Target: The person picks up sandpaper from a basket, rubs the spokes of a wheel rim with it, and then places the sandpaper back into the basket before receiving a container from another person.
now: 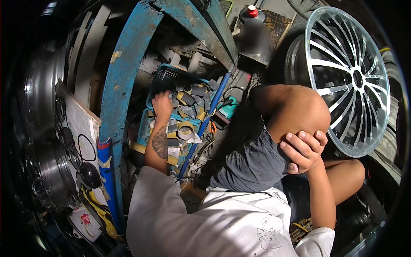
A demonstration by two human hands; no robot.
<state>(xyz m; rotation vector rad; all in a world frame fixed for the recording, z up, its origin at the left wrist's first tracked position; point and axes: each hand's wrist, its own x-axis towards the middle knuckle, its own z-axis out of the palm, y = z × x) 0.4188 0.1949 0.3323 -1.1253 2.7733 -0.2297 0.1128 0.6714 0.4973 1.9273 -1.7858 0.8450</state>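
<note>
My left hand (162, 104) reaches into a blue plastic basket (160, 79) at the upper left of centre. Its fingers are closed at the basket's near side; what they pinch is too small to make out. Around it lie pieces of sandpaper (200, 91), grey and yellow-backed, some curled into rolls. A second light-blue basket (144, 128) stands nearer, with more scraps and a roll of tape (186, 129). My right hand (305, 150) is wrapped over my raised knee (306, 109), fingers slightly apart, with no tool in it.
A large multi-spoke alloy wheel (358, 79) stands upright at the right. Blue metal frame posts (128, 64) rise left of the baskets. A green power tool (227, 109) lies beyond the blue bar (201, 128). A red-capped bottle (252, 15) stands at the back.
</note>
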